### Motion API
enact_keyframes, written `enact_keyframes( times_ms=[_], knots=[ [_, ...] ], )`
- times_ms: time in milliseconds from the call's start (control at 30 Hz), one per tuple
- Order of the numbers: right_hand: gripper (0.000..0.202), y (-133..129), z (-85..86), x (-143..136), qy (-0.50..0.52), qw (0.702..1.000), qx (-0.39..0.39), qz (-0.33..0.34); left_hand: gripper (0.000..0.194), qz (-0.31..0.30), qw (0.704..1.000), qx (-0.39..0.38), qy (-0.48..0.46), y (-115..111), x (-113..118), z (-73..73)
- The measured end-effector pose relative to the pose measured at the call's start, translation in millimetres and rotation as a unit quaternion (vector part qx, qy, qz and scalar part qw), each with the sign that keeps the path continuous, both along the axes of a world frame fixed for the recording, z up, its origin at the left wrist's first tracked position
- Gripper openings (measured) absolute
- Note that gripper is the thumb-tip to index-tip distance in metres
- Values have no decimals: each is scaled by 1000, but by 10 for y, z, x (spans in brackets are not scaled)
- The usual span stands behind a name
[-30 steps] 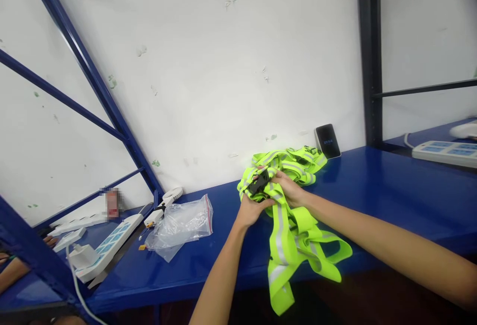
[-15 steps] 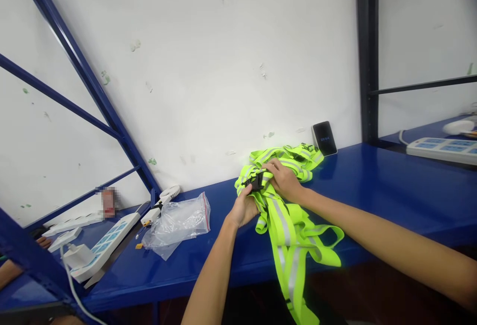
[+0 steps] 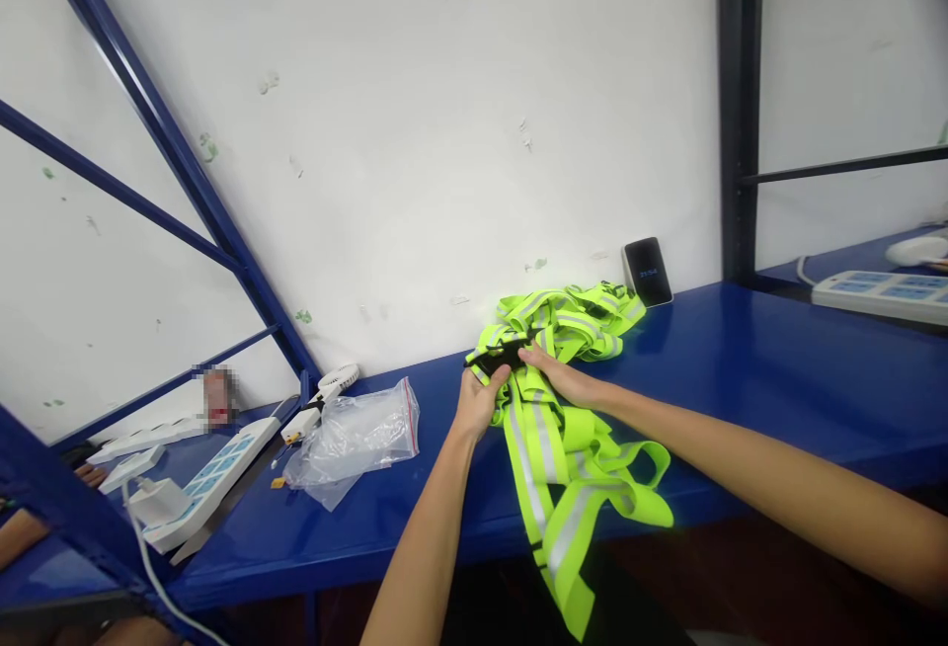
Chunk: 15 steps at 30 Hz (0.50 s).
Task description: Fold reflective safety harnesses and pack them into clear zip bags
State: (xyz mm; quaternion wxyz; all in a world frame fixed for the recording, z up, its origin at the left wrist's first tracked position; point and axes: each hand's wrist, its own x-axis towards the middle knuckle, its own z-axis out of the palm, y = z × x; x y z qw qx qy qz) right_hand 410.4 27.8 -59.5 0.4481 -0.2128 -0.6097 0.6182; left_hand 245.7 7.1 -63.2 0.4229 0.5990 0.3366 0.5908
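Note:
Bright yellow-green reflective straps (image 3: 544,439) with silver stripes hang from my hands over the table's front edge. Between my hands is a black buckle (image 3: 505,358) on these straps. My left hand (image 3: 480,399) is closed around the strap at the buckle's left side, thumb on top. My right hand (image 3: 552,369) pinches at the buckle's right end, its fingers partly hidden behind the straps. Behind them, a heap of more reflective straps (image 3: 582,320) lies against the wall.
A phone-like device (image 3: 647,272) leans on the wall. To the left lie a clear zip bag (image 3: 362,439), a small white fan (image 3: 339,379) and a power strip (image 3: 214,488) by the blue frame. Another person's hand (image 3: 90,475) shows at far left. Another power strip (image 3: 881,295) sits right.
The buckle has turned more level, and my right hand has come down onto its right end. The hanging straps have swung left and spread differently.

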Motion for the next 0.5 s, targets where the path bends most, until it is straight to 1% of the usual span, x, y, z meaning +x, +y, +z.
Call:
enact_keyframes(
  times_ms=[100,167,233,300,367,433,500],
  knots=[
    [50,50,-62,-28,9,996,21,-85,44,13,993,75,93,-17,31,-31],
    [49,80,-77,-45,22,994,29,-107,44,23,987,100,121,-29,38,-46],
    [50,91,-64,-63,40,994,18,-102,44,14,983,108,145,-40,29,-55],
    [51,82,-28,-81,62,996,-15,-68,46,-2,980,108,166,-51,10,-58],
    [51,66,18,-99,80,995,-57,-29,51,-5,978,105,181,-67,-6,-47],
    [45,58,61,-109,94,991,-90,-18,56,2,977,102,187,-95,-14,-22],
    [35,59,92,-107,104,988,-108,-27,59,5,977,106,184,-130,-19,14]
  ],
)
